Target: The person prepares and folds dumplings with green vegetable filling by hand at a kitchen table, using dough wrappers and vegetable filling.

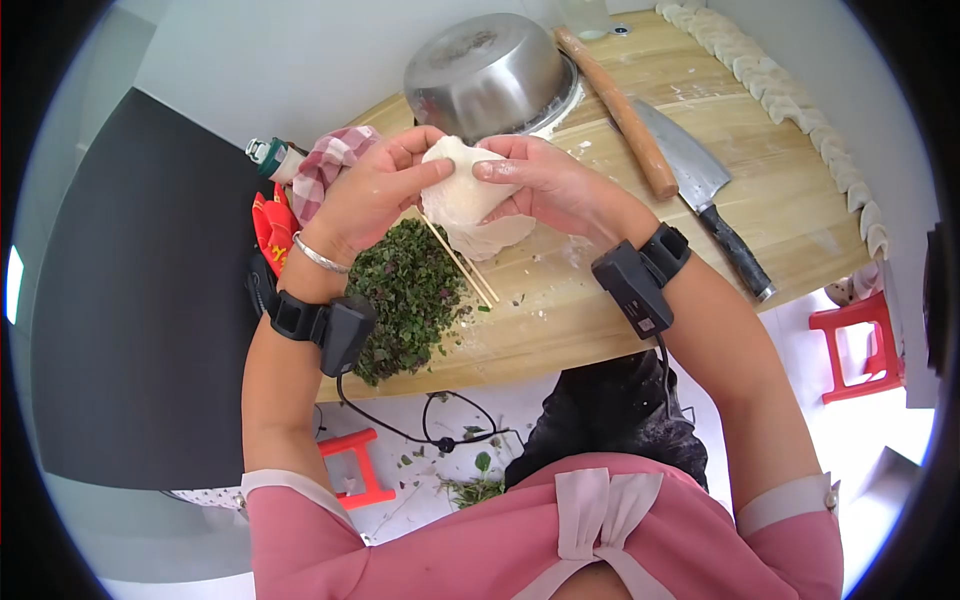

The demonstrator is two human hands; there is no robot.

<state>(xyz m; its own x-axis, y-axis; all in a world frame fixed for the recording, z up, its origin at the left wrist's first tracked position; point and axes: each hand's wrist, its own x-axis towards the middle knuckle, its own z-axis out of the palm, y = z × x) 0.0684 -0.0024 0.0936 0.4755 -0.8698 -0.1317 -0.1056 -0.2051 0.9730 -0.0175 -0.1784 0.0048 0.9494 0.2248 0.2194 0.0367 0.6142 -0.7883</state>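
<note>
A thin white dough wrapper (pixel 462 192) is held up over the table between my two hands. My left hand (pixel 388 182) pinches its left edge, thumb on the near face. On the other side, my right hand (pixel 552 182) grips the right edge with a flour-dusted thumb. Just below the wrapper, more pale dough (pixel 495 240) lies on the wood, partly hidden by it. A pair of chopsticks (pixel 468 268) slants from under the wrapper toward me. Beside them, chopped green leaves (pixel 405 295) are heaped below my left hand.
An upturned metal basin (pixel 478 72) stands behind my hands. A rolling pin (pixel 620 115) lies beside a cleaver (pixel 690 165) on the wooden table (pixel 760 220). Folded dumplings (pixel 775 90) line the right edge. A checked cloth (pixel 325 165) sits at left; a red stool (pixel 860 345) stands right.
</note>
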